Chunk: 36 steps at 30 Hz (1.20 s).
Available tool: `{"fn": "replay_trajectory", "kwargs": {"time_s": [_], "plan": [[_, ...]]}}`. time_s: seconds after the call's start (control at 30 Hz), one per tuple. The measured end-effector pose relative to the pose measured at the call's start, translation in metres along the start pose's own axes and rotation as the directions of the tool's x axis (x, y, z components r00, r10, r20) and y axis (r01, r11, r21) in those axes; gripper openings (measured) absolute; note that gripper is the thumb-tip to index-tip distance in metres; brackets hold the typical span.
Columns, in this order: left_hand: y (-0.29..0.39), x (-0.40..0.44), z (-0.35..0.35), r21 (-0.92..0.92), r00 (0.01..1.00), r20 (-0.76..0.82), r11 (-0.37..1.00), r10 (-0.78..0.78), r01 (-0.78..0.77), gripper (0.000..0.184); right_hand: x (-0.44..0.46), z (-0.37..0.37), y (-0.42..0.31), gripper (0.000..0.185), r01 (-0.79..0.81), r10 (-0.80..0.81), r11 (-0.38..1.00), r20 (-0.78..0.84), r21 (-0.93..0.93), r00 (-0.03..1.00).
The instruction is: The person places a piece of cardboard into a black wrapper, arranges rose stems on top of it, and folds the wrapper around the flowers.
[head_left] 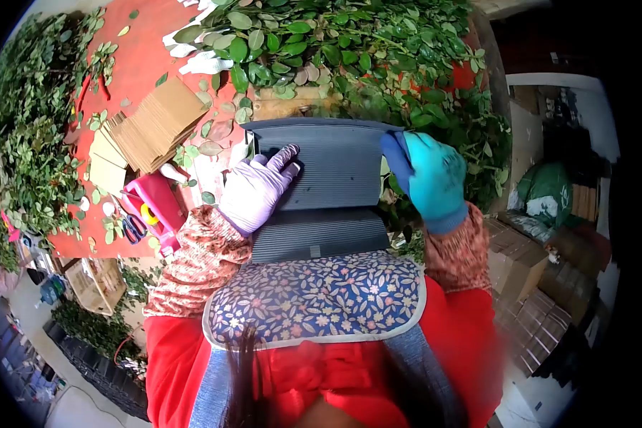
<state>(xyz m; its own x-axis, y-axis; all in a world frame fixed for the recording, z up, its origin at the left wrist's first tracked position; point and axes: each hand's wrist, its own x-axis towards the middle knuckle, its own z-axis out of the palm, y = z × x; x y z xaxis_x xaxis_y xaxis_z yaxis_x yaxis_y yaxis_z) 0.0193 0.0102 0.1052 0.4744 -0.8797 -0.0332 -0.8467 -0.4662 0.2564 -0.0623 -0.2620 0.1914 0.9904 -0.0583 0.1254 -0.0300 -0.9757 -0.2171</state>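
Note:
A dark grey ribbed sheet (335,167) lies before me, its upper part at the table edge and a lower part (321,234) folding down toward my lap. My left hand (258,189), in a pale purple striped glove, rests on its left side with the fingers stretched over the ribs; the thumb cannot be made out. At the upper right corner, my right hand (435,175) wears a teal glove with dark blue fingers, which are closed on the sheet's edge. Part of that grip is hidden. White material shows at the sheet's left edge.
Leafy cut stems (335,43) cover the back of the red table (139,43), with another leafy heap (21,135) at left. Left of my hand are stacked brown cards (160,125), a pink tape dispenser (155,207) and scissors (133,228). Cardboard boxes (510,260) stand at right.

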Motion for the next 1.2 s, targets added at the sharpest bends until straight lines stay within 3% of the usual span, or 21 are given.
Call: {"fn": "replay_trajectory", "kwargs": {"time_s": [0.03, 0.1, 0.17, 0.23, 0.27, 0.37, 0.43, 0.5, 0.57, 0.77, 0.8, 0.93, 0.97, 1.03, 1.1, 1.17, 1.2], "plan": [[0.003, -0.002, 0.001, 0.000, 1.000, -0.001, 1.000, -0.004, 0.004, 0.029, -0.001, -0.006, -0.011, 0.026, 0.004, -0.004, 1.000, 0.001, 0.001, 1.000], [0.005, -0.004, 0.006, 0.035, 0.997, -0.072, 0.999, -0.008, 0.010, 0.030, 0.003, -0.006, -0.030, 0.018, 0.287, -0.296, 0.954, 0.109, 0.092, 0.949], [0.005, -0.005, 0.010, 0.038, 0.998, -0.066, 0.999, -0.019, 0.021, 0.030, 0.010, 0.040, -0.039, 0.027, 0.337, -0.360, 0.931, 0.203, 0.141, 0.910], [0.006, -0.008, 0.015, 0.045, 0.997, -0.068, 0.998, -0.034, 0.037, 0.030, 0.015, 0.093, -0.031, 0.037, 0.439, -0.362, 0.889, 0.385, -0.130, 0.849], [0.006, -0.006, 0.015, 0.019, 0.995, -0.098, 0.999, -0.034, 0.036, 0.029, 0.018, 0.095, -0.031, 0.041, 0.407, -0.329, 0.904, 0.391, -0.133, 0.859], [0.009, -0.006, 0.011, -0.032, 0.993, -0.115, 0.999, -0.042, 0.038, 0.033, 0.016, 0.089, -0.030, 0.042, 0.343, -0.322, 0.939, 0.333, -0.004, 0.886], [0.009, -0.005, 0.012, -0.113, 0.978, -0.182, 0.990, -0.100, 0.080, 0.036, 0.011, 0.081, -0.039, 0.044, 0.352, -0.320, 0.936, 0.376, -0.016, 0.870], [0.009, -0.005, 0.014, -0.124, 0.971, -0.200, 0.987, -0.129, 0.106, 0.041, 0.004, 0.073, -0.051, 0.047, 0.417, -0.380, 0.906, 0.294, -0.074, 0.877], [0.007, -0.002, 0.009, -0.150, 0.979, -0.165, 0.984, -0.117, 0.093, 0.029, 0.006, 0.078, -0.051, 0.050, 0.456, -0.402, 0.888, 0.375, -0.065, 0.835], [0.001, -0.001, 0.015, -0.350, 0.959, -0.233, 0.934, -0.164, 0.074, 0.042, 0.000, 0.105, -0.040, 0.054, 0.446, -0.416, 0.893, 0.267, -0.061, 0.869], [-0.001, -0.004, 0.018, -0.344, 0.941, -0.303, 0.938, -0.151, 0.040, 0.045, 0.001, 0.107, -0.039, 0.054, 0.446, -0.430, 0.895, 0.228, -0.021, 0.874], [-0.003, -0.011, 0.050, -0.591, 0.809, -0.329, 0.775, -0.486, 0.225, 0.064, 0.002, 0.102, -0.026, 0.040, 0.427, -0.435, 0.889, 0.013, 0.166, 0.900], [-0.005, -0.005, 0.054, -0.629, 0.795, -0.338, 0.750, -0.503, 0.207, 0.062, 0.001, 0.102, -0.019, 0.040, 0.406, -0.413, 0.900, 0.015, 0.160, 0.910], [-0.003, -0.006, 0.056, -0.670, 0.789, -0.305, 0.709, -0.533, 0.221, 0.060, -0.007, 0.100, -0.011, 0.028, 0.394, -0.376, 0.803, -0.134, 0.447, 0.917], [-0.007, -0.007, 0.053, -0.600, 0.817, -0.275, 0.755, -0.507, 0.266, 0.060, -0.026, 0.085, -0.001, 0.020, 0.197, -0.070, 0.712, -0.212, 0.674, 0.975], [-0.010, -0.009, 0.059, -0.584, 0.812, -0.275, 0.760, -0.516, 0.285, 0.059, -0.050, 0.105, 0.010, 0.025, -0.001, 0.455, 0.348, -0.168, 0.938, 0.874], [-0.014, -0.012, 0.063, -0.550, 0.822, -0.259, 0.777, -0.507, 0.306, 0.065, -0.045, 0.113, 0.018, 0.033, 0.078, 0.470, 0.348, -0.246, 0.934, 0.848]]}}
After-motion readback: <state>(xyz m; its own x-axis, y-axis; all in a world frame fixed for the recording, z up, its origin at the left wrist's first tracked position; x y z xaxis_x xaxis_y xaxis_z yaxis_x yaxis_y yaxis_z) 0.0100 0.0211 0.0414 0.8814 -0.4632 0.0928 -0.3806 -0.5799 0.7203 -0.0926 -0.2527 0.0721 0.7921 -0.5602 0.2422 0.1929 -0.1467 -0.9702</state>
